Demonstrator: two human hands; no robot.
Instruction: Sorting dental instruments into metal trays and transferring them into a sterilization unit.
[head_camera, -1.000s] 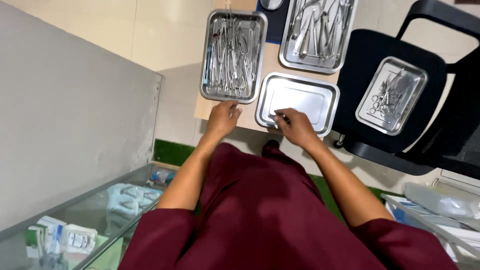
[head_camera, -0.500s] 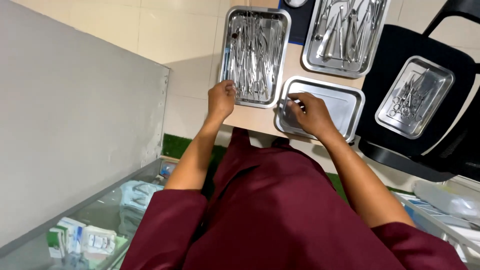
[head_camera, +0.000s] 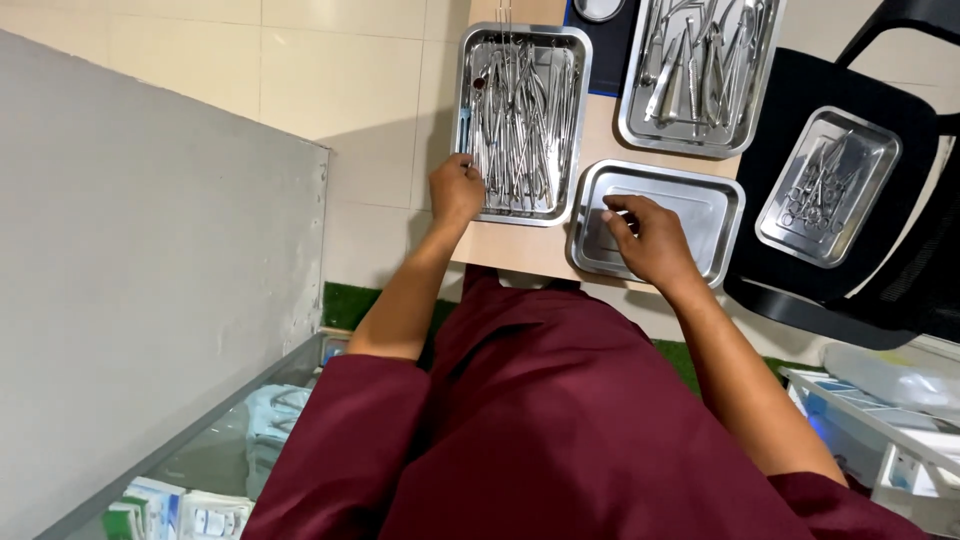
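Reaching forward: left hand (head_camera: 456, 188) has moved onto the near-left corner of the full instrument tray (head_camera: 521, 120), fingers curled, pinch unclear. Right hand (head_camera: 648, 240), fingers bunched, stays over the empty tray (head_camera: 722, 215) at the counter's near edge.

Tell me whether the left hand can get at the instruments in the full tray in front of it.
Probably yes: the left hand already rests at the near corner of the instrument tray, nothing covers the instruments.
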